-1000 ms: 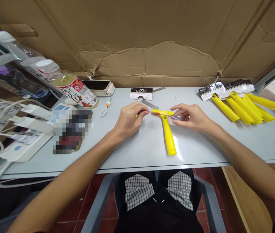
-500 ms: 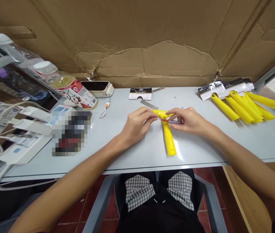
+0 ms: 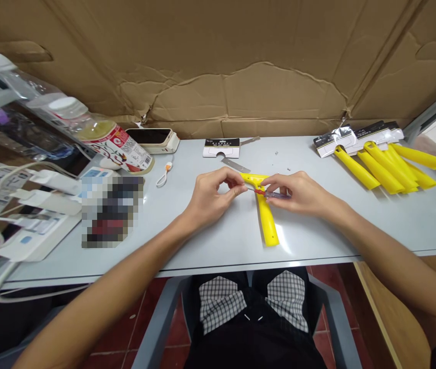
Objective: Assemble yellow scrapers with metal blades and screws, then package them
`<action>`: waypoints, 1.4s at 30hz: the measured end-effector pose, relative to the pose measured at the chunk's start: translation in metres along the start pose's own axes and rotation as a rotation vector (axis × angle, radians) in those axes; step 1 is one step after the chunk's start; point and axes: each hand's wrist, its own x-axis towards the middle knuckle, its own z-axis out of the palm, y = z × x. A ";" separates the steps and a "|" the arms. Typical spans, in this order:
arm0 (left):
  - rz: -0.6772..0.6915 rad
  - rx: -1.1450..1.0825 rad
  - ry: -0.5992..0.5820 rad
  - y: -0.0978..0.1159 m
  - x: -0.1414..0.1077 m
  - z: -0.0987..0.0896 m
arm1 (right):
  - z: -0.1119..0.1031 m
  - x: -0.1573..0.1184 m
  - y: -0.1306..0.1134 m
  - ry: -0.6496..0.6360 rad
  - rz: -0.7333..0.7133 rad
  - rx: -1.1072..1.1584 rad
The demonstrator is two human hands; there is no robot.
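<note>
My right hand (image 3: 294, 191) is closed round a small screwdriver (image 3: 273, 195) with a clear handle and a red collar, its shaft pointing left. The thumb and index finger of my left hand (image 3: 218, 193) pinch at the screwdriver's tip; anything tiny between them is too small to make out. Under both hands lies a yellow T-shaped scraper (image 3: 267, 220), handle toward the table's front edge. Just behind it are a thin metal blade (image 3: 236, 165) and a black and white card (image 3: 221, 147).
Several yellow scrapers (image 3: 385, 166) with card tags lie at the back right. Small screws (image 3: 289, 169) rest behind my right hand. On the left are a bottle (image 3: 120, 148), a white-edged device (image 3: 154, 139), a cord loop (image 3: 164, 174) and a power strip (image 3: 41, 230) with cables.
My left hand has shifted slightly left, and its fingers have changed from a curled grip to a rounder pinch at the screwdriver tip. The right hand still holds the screwdriver.
</note>
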 end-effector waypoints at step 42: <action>-0.719 -0.694 0.560 -0.062 0.024 -0.032 | -0.038 -0.030 0.092 0.629 0.535 0.846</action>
